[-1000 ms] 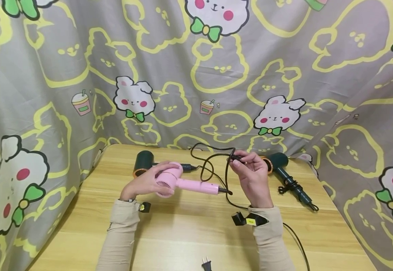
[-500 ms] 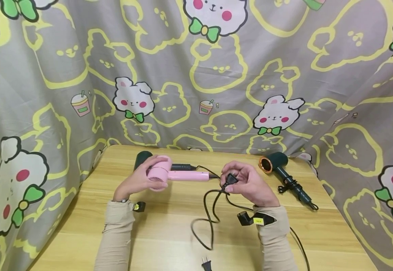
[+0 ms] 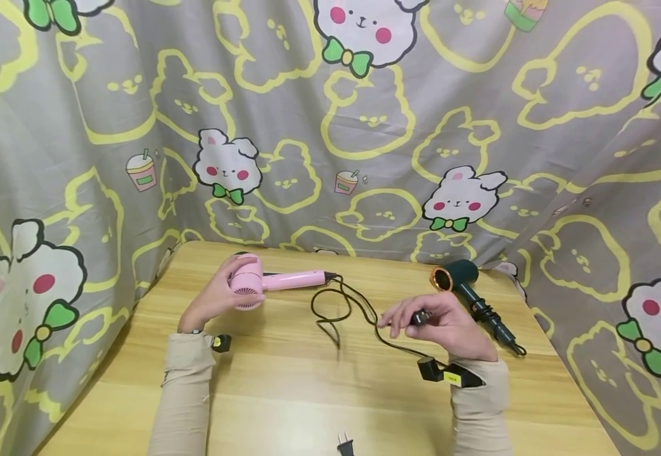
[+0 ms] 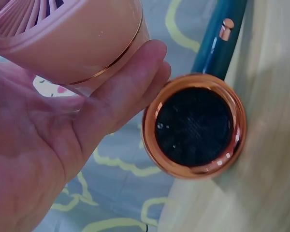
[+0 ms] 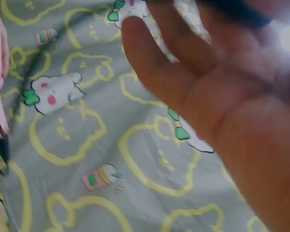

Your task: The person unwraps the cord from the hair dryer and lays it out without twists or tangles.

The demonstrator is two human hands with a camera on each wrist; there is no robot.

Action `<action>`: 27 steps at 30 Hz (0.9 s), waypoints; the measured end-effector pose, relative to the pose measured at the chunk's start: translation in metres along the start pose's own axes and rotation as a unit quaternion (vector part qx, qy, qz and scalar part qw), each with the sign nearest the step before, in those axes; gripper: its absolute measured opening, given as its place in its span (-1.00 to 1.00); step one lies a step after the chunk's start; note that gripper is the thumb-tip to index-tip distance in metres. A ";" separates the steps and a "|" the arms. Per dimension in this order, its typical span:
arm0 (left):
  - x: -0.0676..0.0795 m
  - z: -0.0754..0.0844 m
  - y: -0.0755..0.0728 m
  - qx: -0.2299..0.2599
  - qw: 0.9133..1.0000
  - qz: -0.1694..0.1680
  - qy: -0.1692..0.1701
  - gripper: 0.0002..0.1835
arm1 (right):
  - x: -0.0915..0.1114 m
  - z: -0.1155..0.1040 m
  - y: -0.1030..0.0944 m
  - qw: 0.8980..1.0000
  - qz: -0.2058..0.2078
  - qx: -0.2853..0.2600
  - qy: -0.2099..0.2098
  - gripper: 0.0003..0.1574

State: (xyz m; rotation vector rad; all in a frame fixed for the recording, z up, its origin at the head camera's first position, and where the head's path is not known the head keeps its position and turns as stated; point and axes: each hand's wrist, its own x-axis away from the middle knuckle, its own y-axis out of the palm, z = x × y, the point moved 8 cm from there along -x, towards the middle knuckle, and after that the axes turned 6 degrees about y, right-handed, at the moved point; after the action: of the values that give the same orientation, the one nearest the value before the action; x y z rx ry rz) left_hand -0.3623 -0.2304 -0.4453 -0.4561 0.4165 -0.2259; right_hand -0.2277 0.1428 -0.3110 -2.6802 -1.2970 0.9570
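My left hand (image 3: 210, 303) grips the pink hair dryer (image 3: 296, 279) round its head, with the handle pointing right. In the left wrist view, fingers curve round the pink body, and a dark green hair dryer (image 4: 234, 29) with a copper rim lies just beyond them. That green dryer is mostly hidden behind the pink one in the head view. My right hand (image 3: 455, 323) pinches a black plug (image 3: 419, 317) between thumb and fingers. A black cord (image 3: 359, 297) runs loosely from the pink handle's end toward this hand.
Another dark green hair dryer (image 3: 462, 273) lies at the back right, its cord wound round the handle. A second black two-pin plug (image 3: 345, 446) is near the front of the wooden table (image 3: 284, 392). Patterned grey curtain (image 3: 376, 158) surrounds the table's back and sides.
My left hand has moved left and slightly back with the pink hair dryer. My right hand came nearer to me and then right with the plug, and the cord has shifted.
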 end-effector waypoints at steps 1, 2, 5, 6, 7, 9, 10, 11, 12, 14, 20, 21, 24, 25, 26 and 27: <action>0.002 -0.003 -0.002 -0.001 1.000 0.002 -0.003 -0.03 | 0.002 -0.006 0.001 1.000 -0.014 -0.009 -0.016 -0.55; 0.004 -0.005 -0.004 -0.002 1.000 0.003 -0.006 -0.04 | 0.003 -0.012 0.001 0.999 -0.026 -0.021 -0.036 -0.55; 0.009 -0.009 -0.008 -0.007 1.000 0.009 -0.012 -0.04 | 0.008 -0.037 -0.004 0.993 -0.049 -0.047 -0.101 -0.61; 0.010 -0.010 -0.009 -0.008 1.000 0.010 -0.013 -0.04 | 0.011 -0.045 -0.007 0.990 -0.050 -0.051 -0.120 -0.63; 0.011 -0.010 -0.010 -0.009 1.000 0.010 -0.011 -0.04 | 0.014 -0.054 -0.011 0.989 -0.045 -0.049 -0.135 -0.65; 0.013 -0.008 -0.011 -0.010 1.000 0.009 -0.009 -0.05 | 0.022 -0.066 -0.022 0.990 -0.019 -0.037 -0.136 -0.64; 0.014 -0.008 -0.011 -0.011 1.000 0.008 -0.009 -0.05 | 0.027 -0.071 -0.028 0.992 0.000 -0.023 -0.123 -0.64; 0.015 -0.007 -0.011 -0.011 1.000 0.008 -0.009 -0.05 | 0.033 -0.074 -0.035 0.995 0.019 -0.009 -0.102 -0.63; 0.015 -0.005 -0.011 -0.010 1.000 0.005 -0.007 -0.05 | 0.039 -0.076 -0.042 0.997 0.038 0.007 -0.073 -0.62; 0.017 -0.003 -0.011 -0.013 1.000 0.002 -0.009 -0.05 | 0.053 -0.077 -0.054 0.995 0.077 0.060 0.010 -0.58; 0.028 -0.002 -0.018 -0.038 0.999 -0.003 -0.025 -0.03 | 0.093 -0.075 -0.080 0.916 0.158 0.282 0.238 -0.68; 0.030 -0.003 -0.019 -0.041 0.999 -0.003 -0.027 -0.03 | 0.099 -0.074 -0.084 0.900 0.169 0.308 0.259 -0.76; 0.037 -0.001 -0.024 -0.044 0.999 -0.004 -0.029 -0.03 | 0.119 -0.068 -0.098 0.845 0.193 0.374 0.330 -0.90; 0.039 -0.001 -0.025 -0.042 0.999 -0.005 -0.029 -0.03 | 0.126 -0.064 -0.103 0.827 0.194 0.394 0.350 -0.91; 0.041 0.000 -0.025 -0.042 0.999 -0.007 -0.029 -0.03 | 0.134 -0.060 -0.107 0.810 0.190 0.411 0.373 -0.90; 0.044 0.001 -0.026 -0.042 0.999 -0.008 -0.029 -0.03 | 0.141 -0.055 -0.110 0.791 0.181 0.430 0.395 -0.86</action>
State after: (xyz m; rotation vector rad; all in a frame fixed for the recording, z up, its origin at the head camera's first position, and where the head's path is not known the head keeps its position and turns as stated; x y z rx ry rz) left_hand -0.3263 -0.2659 -0.4473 -0.5479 0.3667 -0.2116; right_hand -0.2102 0.3292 -0.3100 -2.1231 -0.0933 0.2042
